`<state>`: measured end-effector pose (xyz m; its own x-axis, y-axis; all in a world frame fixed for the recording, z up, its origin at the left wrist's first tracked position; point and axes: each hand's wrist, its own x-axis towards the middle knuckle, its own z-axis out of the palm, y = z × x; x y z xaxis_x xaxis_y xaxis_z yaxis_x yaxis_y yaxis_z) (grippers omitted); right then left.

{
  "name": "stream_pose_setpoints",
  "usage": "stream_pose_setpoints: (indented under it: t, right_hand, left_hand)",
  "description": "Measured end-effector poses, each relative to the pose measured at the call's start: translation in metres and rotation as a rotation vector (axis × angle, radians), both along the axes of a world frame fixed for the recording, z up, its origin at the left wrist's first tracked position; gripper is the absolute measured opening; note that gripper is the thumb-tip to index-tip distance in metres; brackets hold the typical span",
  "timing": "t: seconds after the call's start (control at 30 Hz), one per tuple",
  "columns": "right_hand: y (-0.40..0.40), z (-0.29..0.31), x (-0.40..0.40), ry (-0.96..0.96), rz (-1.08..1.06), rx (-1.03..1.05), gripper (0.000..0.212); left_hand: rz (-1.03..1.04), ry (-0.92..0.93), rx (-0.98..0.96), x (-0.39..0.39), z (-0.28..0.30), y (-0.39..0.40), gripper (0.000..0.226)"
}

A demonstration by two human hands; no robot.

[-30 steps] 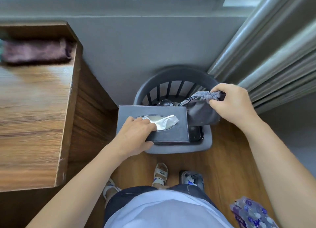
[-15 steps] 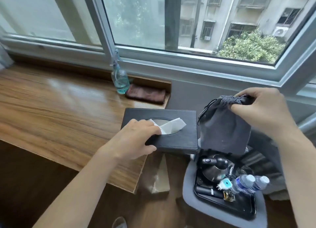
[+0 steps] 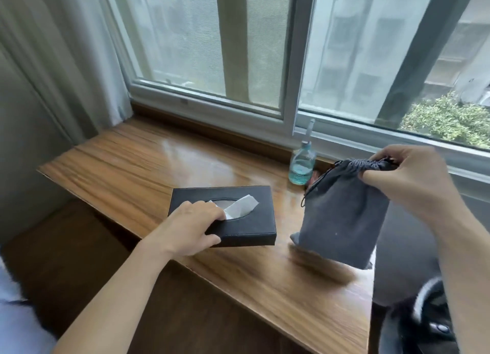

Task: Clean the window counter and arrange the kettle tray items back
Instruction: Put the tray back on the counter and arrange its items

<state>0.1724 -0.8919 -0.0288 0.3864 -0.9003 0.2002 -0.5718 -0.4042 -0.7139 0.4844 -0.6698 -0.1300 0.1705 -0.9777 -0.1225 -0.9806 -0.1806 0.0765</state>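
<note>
My left hand (image 3: 189, 227) grips the black tissue box (image 3: 233, 215) at its near edge, on the wooden window counter (image 3: 132, 168). My right hand (image 3: 409, 178) pinches the grey drawstring pouch (image 3: 342, 218) by its gathered top, hanging over the counter near the spray bottle (image 3: 302, 165).

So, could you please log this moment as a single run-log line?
left hand: holds tissue box at counter | right hand: grips pouch top | spray bottle: by window
</note>
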Motion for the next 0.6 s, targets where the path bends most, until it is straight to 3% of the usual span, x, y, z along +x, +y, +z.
stream_pose_setpoints:
  t: [0.4, 0.6]
  right_hand:
    - [0.019, -0.011, 0.179, 0.085, 0.258, -0.062, 0.013]
    - [0.023, -0.013, 0.243, 0.09, 0.303, -0.081, 0.011]
  left_hand:
    - [0.305, 0.004, 0.158, 0.155, -0.015, 0.047, 0.04]
    - [0.313, 0.006, 0.138, 0.209, -0.019, 0.039, 0.04]
